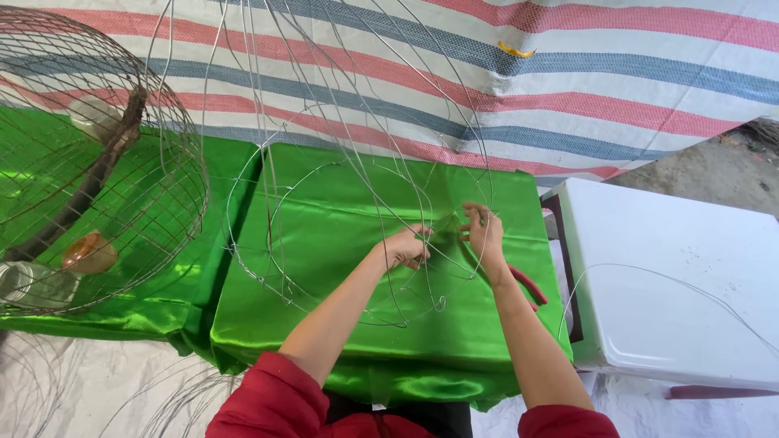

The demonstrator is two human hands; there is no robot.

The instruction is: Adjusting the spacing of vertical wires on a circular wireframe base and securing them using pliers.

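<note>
- The left hand (406,246) is curled shut, fingertips pinching thin wire of the frame (357,162); the exact strand is too fine to make out.
- The right hand (485,231) has fingers pinched together on the same wire, just beside the left; the spot they meet is hard to see.
- The frame stands over the green cloth (324,324), its top loops cut off by the picture's upper edge.
- A red-handled tool (529,285) lies by the right wrist, mostly hidden behind the forearm.
- A finished wire cage (97,162) at left is cut off by the edge; a stick and pale round things show inside.
- A loose wire (673,280) curves over the white table (690,324).
</note>
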